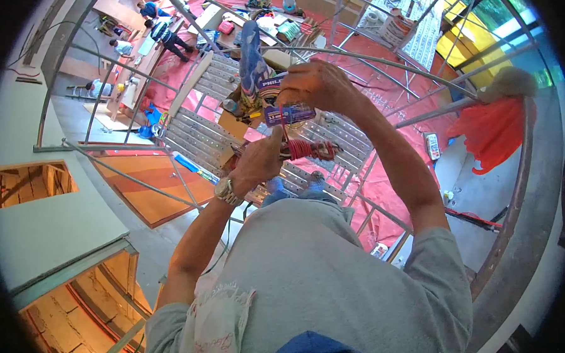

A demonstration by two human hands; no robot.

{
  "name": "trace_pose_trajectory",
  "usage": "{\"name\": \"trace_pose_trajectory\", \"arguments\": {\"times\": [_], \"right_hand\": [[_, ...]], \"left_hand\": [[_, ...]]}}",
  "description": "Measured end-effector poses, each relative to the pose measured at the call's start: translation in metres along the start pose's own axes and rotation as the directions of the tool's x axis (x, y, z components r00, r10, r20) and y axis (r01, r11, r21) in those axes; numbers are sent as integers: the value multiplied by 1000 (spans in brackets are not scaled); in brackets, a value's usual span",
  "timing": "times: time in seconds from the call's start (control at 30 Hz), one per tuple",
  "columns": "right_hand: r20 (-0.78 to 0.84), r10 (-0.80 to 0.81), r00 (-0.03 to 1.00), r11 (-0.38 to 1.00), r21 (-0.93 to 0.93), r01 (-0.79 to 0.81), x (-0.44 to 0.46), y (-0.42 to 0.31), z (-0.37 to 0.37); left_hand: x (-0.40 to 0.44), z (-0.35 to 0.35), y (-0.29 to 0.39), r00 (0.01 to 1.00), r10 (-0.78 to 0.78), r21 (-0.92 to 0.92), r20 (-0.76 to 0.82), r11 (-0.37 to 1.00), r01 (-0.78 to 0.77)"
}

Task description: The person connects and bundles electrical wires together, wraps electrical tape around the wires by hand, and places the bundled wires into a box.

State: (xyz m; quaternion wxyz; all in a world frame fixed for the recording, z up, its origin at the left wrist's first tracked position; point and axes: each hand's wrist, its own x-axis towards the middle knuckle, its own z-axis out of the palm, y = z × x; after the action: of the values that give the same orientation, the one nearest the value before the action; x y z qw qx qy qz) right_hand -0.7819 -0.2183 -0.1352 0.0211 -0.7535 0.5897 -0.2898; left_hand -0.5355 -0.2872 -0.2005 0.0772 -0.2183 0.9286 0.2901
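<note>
My left hand [259, 160], with a watch on its wrist, is closed around a bundle wound with red wire [313, 151]. The bundle's end sticks out to the right of the fist. Above it my right hand [318, 86] is bent at the wrist, its fingers pinched on a thin red strand that runs down to the left hand. Just behind the strand sits a blue printed box [289, 114]. A blue-and-white patterned cloth item [251, 61] lies beyond the box.
I stand on a metal scaffold platform [202, 135] with pipes [394, 61] around it. An orange-red cloth [495, 135] hangs at right. Below, red sheeting [383, 181] covers the floor, and several people [169, 39] are at the upper left. A white bucket [397, 27] stands at the back.
</note>
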Motion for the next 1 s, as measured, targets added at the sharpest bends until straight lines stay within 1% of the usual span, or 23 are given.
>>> {"name": "trace_pose_trajectory", "arguments": {"times": [0.03,0.1,0.13,0.17,0.2,0.27,0.3,0.33,0.37,0.4,0.47,0.5,0.53,0.57,0.6,0.63,0.67,0.73,0.77,0.83,0.87,0.93,1.0], "right_hand": [[0,10,1000,1000,-5,-10,-3,14,4],[146,172,974,904,370,-215,-14,36,24],[149,171,974,905,368,-215,-25,40,38],[223,304,926,807,456,-375,-38,44,55],[312,415,855,675,524,-519,-53,47,76],[232,222,947,504,804,-315,-92,59,142],[114,180,977,938,278,-205,-95,32,146],[41,64,997,919,-392,-43,-100,-2,150],[90,217,972,968,107,-226,-113,-16,161],[213,319,924,734,561,-383,-126,-28,173],[304,366,880,735,485,-473,-128,-67,157],[306,396,865,790,366,-492,-121,-88,136],[305,403,863,786,368,-497,-116,-96,122],[300,413,860,841,238,-486,-113,-102,110],[294,425,856,877,100,-470,-113,-104,100],[307,381,872,912,28,-408,-110,-97,92],[302,400,866,905,23,-426,-104,-90,80],[170,368,914,928,-128,-350,-90,-72,59],[167,382,909,922,-132,-363,-89,-59,56],[53,395,917,911,108,-399,-86,-35,55],[52,399,916,910,104,-402,-91,-24,62],[138,429,893,807,386,-447,-108,-1,87],[155,420,894,791,420,-444,-126,-6,108]], "left_hand": [[-3,-1,4,994,111,-59,9,992,-111],[-14,-18,29,992,128,-111,-18,985,-129],[-17,-25,38,990,134,-161,-52,977,-140],[-16,-28,37,990,133,-162,-56,977,-141],[-15,-33,33,980,147,-245,-131,953,-176],[-11,-40,25,966,141,-323,-217,924,-207],[-7,-42,20,970,78,-291,-229,946,-145],[-2,-44,14,970,17,-257,-242,963,-81],[5,-32,-3,947,23,-208,-321,974,-95],[11,-25,-17,945,14,-205,-325,975,-85],[18,-15,-35,964,-37,-117,-262,993,6],[21,-12,-39,966,-36,-115,-258,993,6],[24,-9,-40,975,-91,-72,-203,994,78],[28,-4,-42,978,-144,-24,-149,990,142],[31,4,-44,981,-131,-20,-140,991,129],[32,15,-49,984,9,9,-179,1000,-7],[33,22,-49,966,150,39,-212,989,-145],[31,29,-38,972,191,67,-137,981,-184],[30,30,-32,975,212,96,-73,974,-205],[28,26,-21,967,248,63,-63,968,-245],[28,25,-18,960,272,31,-64,962,-270],[28,27,-17,953,297,-10,-54,955,-298],[21,23,-12,950,310,-51,-47,949,-312]]}}
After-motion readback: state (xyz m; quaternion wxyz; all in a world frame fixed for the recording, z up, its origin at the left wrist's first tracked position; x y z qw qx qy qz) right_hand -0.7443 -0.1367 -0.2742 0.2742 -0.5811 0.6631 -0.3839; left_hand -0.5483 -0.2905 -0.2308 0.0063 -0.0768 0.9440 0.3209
